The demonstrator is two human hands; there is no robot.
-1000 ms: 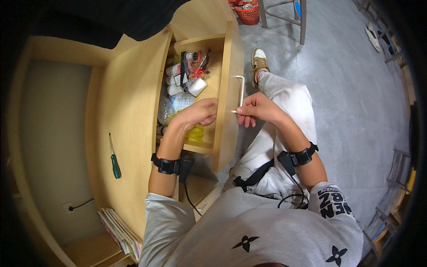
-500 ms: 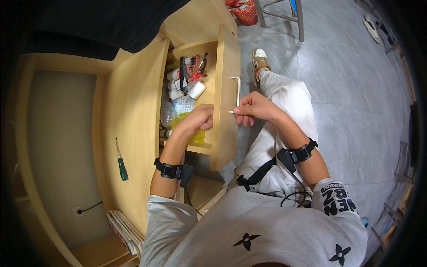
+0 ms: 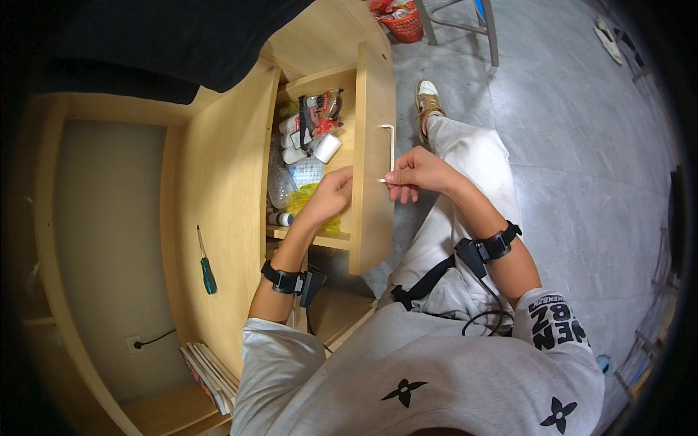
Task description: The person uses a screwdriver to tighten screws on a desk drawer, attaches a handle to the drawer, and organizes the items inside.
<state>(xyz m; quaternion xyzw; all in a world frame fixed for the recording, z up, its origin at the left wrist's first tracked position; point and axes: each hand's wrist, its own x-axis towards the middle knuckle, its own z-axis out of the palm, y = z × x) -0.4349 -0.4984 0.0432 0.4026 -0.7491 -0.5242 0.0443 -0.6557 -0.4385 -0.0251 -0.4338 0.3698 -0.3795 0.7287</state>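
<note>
A light wood drawer (image 3: 331, 241) is pulled out of the desk. My left hand (image 3: 333, 193) reaches into it, fingers curled against the inner face of the drawer front (image 3: 372, 232). Its fingertips, and anything in them, are hidden. Outside, my right hand (image 3: 423, 173) pinches the near end of a white U-shaped drawer handle (image 3: 392, 142) between thumb and fingers. The handle stands on the front's outer face; I cannot tell whether it is fastened. Beneath my left hand lies a yellow plastic bag (image 3: 302, 200). White bottles (image 3: 328, 147) and small packets fill the drawer's far part.
A green-handled screwdriver (image 3: 208, 276) lies on the desktop (image 3: 225, 189) to the left. Books (image 3: 211, 374) stand below, near a wall socket (image 3: 134, 343) with a black cable. At the back are a red basket (image 3: 404, 27) and a stool's grey legs (image 3: 493, 43).
The view has shifted slightly. My left hand has moved a little closer to the drawer front, and a white bottle beside its wrist shows more. My right hand keeps its pinch on the handle.
</note>
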